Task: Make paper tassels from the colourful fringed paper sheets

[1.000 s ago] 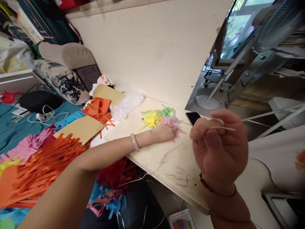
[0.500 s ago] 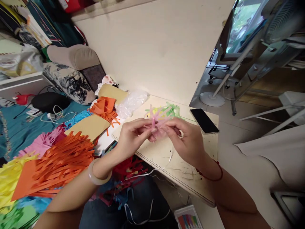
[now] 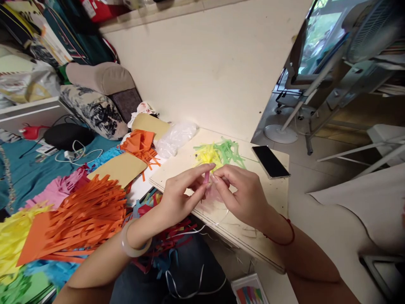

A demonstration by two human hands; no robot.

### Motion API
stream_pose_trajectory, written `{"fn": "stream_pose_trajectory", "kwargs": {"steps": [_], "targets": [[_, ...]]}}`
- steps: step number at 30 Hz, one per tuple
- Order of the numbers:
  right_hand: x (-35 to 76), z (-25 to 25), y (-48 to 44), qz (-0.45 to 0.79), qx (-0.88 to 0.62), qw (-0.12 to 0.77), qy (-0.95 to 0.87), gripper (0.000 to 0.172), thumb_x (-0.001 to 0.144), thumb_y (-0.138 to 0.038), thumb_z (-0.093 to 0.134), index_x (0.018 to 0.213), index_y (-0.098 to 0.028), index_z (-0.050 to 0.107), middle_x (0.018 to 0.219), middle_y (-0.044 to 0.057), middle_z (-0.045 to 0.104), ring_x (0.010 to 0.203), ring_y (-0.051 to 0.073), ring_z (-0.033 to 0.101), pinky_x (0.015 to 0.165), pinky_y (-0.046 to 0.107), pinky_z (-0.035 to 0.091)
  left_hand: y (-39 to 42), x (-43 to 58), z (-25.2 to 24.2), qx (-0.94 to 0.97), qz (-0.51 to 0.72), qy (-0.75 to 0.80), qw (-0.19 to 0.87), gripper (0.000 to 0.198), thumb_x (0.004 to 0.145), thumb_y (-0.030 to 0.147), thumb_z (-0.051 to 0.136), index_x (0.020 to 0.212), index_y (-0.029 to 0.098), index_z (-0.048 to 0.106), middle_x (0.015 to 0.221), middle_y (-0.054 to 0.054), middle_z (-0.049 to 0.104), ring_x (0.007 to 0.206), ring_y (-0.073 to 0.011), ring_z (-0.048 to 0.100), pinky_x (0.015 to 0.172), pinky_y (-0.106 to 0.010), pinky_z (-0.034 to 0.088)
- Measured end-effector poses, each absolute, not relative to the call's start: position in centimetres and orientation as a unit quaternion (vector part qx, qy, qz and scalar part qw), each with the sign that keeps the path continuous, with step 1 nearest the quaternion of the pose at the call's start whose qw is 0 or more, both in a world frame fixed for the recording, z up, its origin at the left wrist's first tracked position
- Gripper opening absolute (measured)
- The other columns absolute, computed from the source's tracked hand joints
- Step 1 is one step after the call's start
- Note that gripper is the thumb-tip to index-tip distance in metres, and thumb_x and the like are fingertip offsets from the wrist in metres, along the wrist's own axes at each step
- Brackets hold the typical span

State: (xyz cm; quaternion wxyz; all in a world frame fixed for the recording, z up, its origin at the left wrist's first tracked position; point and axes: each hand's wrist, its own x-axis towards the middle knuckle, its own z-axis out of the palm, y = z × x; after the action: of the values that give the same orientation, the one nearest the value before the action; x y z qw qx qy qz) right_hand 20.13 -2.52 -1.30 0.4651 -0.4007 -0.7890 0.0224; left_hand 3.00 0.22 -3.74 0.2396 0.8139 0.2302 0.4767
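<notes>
Over the small wooden table, my left hand point(image 3: 186, 190) pinches a narrow roll of pink fringed paper point(image 3: 206, 177) between thumb and fingers. Close beside it, my right hand point(image 3: 238, 185) has thumb and forefinger pressed together at the same pink paper. Loose pink strips hang blurred below the fingertips. Just beyond the hands lie a yellow paper tassel point(image 3: 207, 154) and a green paper tassel point(image 3: 232, 152). A white string point(image 3: 193, 231) runs from the table edge down to my lap, where red and blue strips also lie.
A phone point(image 3: 271, 161) lies at the table's right side. Left are fringed orange paper point(image 3: 88, 211), pink paper point(image 3: 60, 188) and yellow paper point(image 3: 15, 228) on a teal bedspread. A clear plastic bag point(image 3: 177, 137) sits at the table's back left. A standing fan point(image 3: 280, 134) is beyond.
The pink strips, spread out beyond my fingers before, now hang down below them. Both hands remain close together over the table, and the yellow and green tassels show more fully.
</notes>
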Motion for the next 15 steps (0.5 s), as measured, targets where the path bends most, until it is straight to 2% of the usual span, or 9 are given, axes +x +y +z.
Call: {"fn": "stream_pose_trajectory", "kwargs": {"steps": [11, 15], "targets": [[20.69, -1.07, -2.95, -0.011, -0.414, 0.43, -0.802, 0.021, 0.091, -0.015, 0.045, 0.071, -0.018, 0.05, 0.063, 0.0, 0.056, 0.059, 0.011, 0.05, 0.058, 0.024, 0.037, 0.14, 3.14, -3.81, 0.841, 0.457, 0.223, 0.184, 0.041, 0.087, 0.01, 0.055, 0.127, 0.02, 0.051, 0.104, -0.007, 0.067, 0.072, -0.008, 0.062, 0.063, -0.019, 0.055], [20.69, -1.22, -2.91, -0.029, -0.419, 0.424, -0.802, 0.022, 0.091, -0.015, 0.045, 0.07, -0.017, 0.05, 0.061, 0.0, 0.053, 0.057, 0.011, 0.049, 0.056, 0.024, 0.036, -0.05, 3.3, -3.46, 0.841, 0.459, 0.233, 0.168, 0.048, 0.087, 0.01, 0.056, 0.132, 0.02, 0.046, 0.091, -0.003, 0.066, 0.065, -0.0068, 0.06, 0.06, -0.017, 0.054]]}}
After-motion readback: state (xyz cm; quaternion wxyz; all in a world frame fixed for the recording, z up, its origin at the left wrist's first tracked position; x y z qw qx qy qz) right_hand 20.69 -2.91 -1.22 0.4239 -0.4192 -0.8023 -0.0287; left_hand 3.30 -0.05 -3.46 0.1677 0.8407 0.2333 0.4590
